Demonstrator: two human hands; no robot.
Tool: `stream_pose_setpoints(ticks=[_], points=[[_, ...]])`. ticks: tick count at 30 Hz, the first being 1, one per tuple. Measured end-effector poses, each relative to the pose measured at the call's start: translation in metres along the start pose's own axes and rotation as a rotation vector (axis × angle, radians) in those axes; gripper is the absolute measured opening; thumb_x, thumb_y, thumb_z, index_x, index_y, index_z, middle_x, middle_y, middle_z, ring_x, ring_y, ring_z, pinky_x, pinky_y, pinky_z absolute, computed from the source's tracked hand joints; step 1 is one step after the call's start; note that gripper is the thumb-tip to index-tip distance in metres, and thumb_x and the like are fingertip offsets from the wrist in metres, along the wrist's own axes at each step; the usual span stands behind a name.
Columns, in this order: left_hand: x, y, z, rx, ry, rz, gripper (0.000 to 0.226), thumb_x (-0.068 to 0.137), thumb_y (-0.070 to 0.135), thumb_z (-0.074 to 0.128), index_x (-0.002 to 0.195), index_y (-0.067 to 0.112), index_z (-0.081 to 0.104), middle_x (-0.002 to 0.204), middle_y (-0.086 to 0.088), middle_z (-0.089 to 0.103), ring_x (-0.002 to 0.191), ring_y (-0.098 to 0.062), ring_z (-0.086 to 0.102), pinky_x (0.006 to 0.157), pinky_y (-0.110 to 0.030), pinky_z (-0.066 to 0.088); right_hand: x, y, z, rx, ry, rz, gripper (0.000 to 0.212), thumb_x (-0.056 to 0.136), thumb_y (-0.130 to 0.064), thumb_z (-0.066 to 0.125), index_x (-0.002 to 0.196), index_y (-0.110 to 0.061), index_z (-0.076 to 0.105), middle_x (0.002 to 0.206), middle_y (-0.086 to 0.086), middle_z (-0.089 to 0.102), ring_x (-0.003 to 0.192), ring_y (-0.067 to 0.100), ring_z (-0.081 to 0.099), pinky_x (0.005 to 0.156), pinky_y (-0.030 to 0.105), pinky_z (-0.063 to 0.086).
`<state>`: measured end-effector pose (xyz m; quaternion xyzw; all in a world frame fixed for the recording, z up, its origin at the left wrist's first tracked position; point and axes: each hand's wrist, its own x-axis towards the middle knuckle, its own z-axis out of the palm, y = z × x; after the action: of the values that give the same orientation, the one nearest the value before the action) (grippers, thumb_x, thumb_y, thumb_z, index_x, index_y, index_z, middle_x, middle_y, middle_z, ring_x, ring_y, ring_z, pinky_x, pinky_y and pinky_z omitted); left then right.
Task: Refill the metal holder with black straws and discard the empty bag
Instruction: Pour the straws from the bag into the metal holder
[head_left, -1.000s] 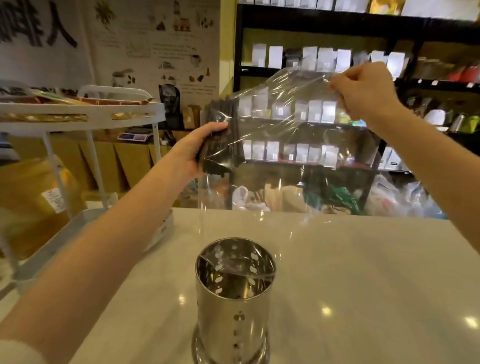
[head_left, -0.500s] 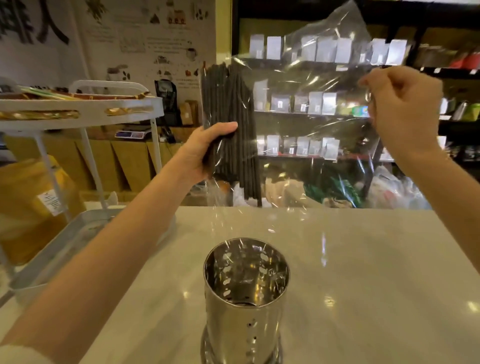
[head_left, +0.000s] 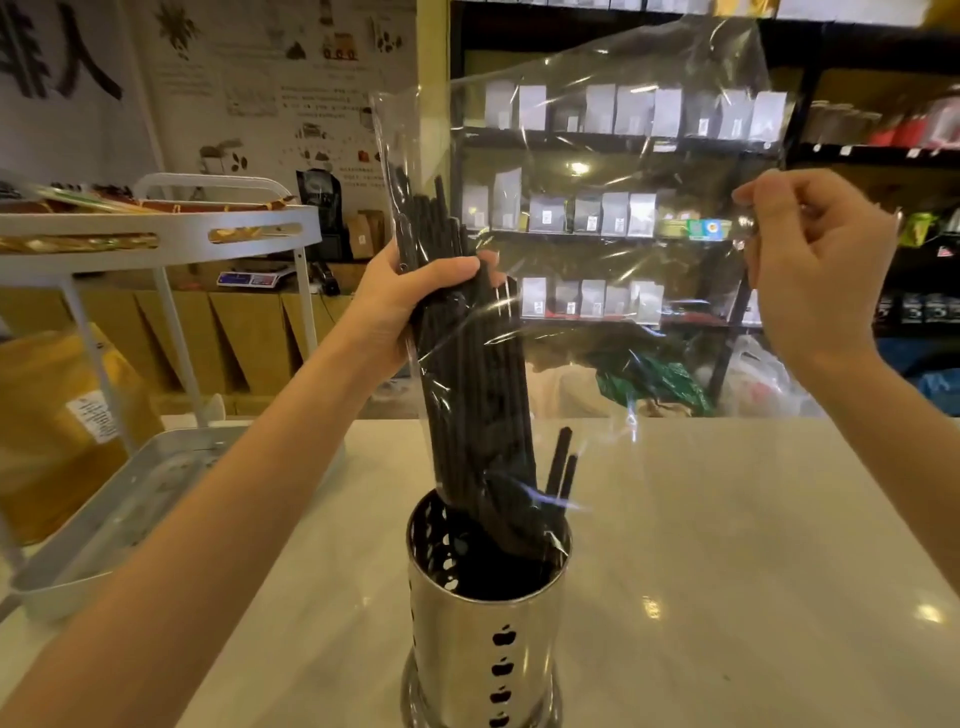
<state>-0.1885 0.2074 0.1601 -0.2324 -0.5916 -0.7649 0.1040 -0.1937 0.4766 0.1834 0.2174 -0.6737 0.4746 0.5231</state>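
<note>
A perforated metal holder (head_left: 485, 644) stands on the pale counter near the front edge. My left hand (head_left: 402, 304) grips a bundle of black straws (head_left: 467, 384) through the clear plastic bag (head_left: 613, 218), held upright over the holder. The lower straw ends reach down into the holder, and two straws (head_left: 562, 467) lean out at its right rim. My right hand (head_left: 815, 265) pinches the bag's right edge at about shoulder height, stretching the film wide.
A white tiered cart (head_left: 156, 239) with a metal tray (head_left: 119, 499) stands at the left edge of the counter (head_left: 727, 545). Dark shelves with white pouches (head_left: 623, 114) fill the background. Bags lie on the floor behind the counter.
The straw bundle has dropped from above the counter's far edge down into the holder. My left hand lowered with it. The right hand stays high on the bag's edge.
</note>
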Motion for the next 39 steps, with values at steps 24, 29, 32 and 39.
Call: stream_pose_setpoints(ticks=[24, 29, 32, 39], points=[[-0.014, 0.049, 0.015, 0.098, -0.053, 0.053, 0.028, 0.086, 0.021, 0.053, 0.113, 0.017, 0.049, 0.095, -0.008, 0.071, 0.089, -0.025, 0.069, 0.077, -0.037, 0.057, -0.001, -0.023, -0.002, 0.256, -0.148, 0.208, 0.019, 0.093, -0.021, 0.052, 0.075, -0.028, 0.053, 0.04, -0.007, 0.051, 0.031, 0.008, 0.04, 0.033, 0.019, 0.034], [-0.013, 0.061, 0.012, 0.126, -0.062, 0.044, 0.034, 0.094, 0.036, 0.038, 0.125, 0.024, 0.047, 0.114, -0.01, 0.067, 0.099, -0.028, 0.067, 0.078, -0.039, 0.057, -0.002, -0.024, -0.001, 0.283, -0.101, 0.247, 0.019, 0.094, -0.022, 0.05, 0.077, -0.028, 0.056, 0.041, -0.008, 0.051, 0.031, 0.008, 0.04, 0.032, 0.016, 0.034], [-0.016, 0.057, 0.004, 0.051, -0.078, 0.009, 0.038, 0.089, 0.044, 0.039, 0.125, 0.034, 0.047, 0.125, -0.01, 0.061, 0.104, -0.03, 0.065, 0.079, -0.044, 0.056, -0.005, -0.025, 0.001, 0.316, -0.084, 0.29, 0.021, 0.094, -0.023, 0.051, 0.075, -0.029, 0.057, 0.041, -0.008, 0.049, 0.032, 0.006, 0.038, 0.033, 0.014, 0.031], [-0.034, 0.021, 0.0, 0.025, -0.04, -0.091, 0.077, 0.061, 0.058, 0.066, 0.123, 0.016, 0.05, 0.116, -0.011, 0.063, 0.105, -0.029, 0.061, 0.088, -0.043, 0.051, -0.002, -0.036, 0.002, 0.356, 0.004, 0.288, 0.022, 0.092, -0.021, 0.053, 0.073, -0.032, 0.057, 0.04, -0.01, 0.046, 0.034, 0.006, 0.036, 0.033, 0.022, 0.029]])
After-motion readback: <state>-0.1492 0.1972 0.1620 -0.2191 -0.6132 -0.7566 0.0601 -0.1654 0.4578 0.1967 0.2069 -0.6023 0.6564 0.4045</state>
